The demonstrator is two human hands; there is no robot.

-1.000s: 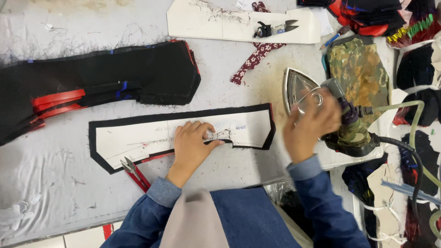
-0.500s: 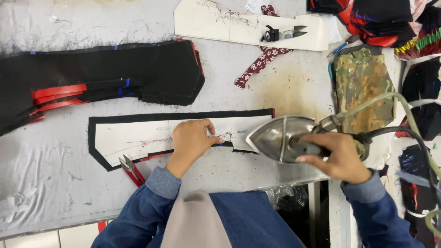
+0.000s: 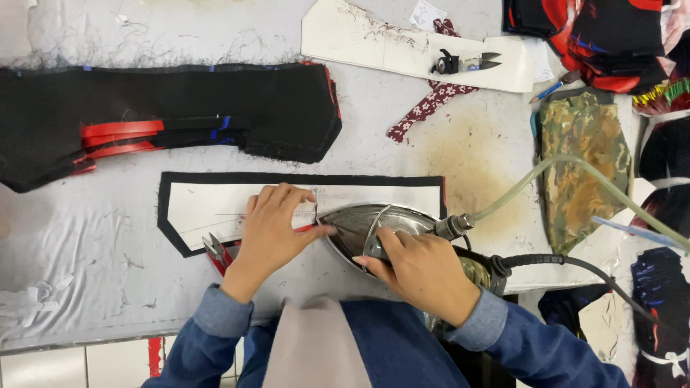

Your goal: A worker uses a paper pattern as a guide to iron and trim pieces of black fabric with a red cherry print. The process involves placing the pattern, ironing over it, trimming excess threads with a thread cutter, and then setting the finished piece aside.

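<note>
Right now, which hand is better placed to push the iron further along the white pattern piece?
The right hand: it grips the iron. The left hand lies flat on the white pattern piece, pinning it.

Left hand (image 3: 274, 228) lower centre of frame, palm down, fingers spread flat and pointing right, thumb stretched toward the other hand. Right hand (image 3: 420, 267) just right of it, fingers curled in a closed grip, knuckles up. Both forearms in blue sleeves rise from bottom edge, angled inward.
</note>
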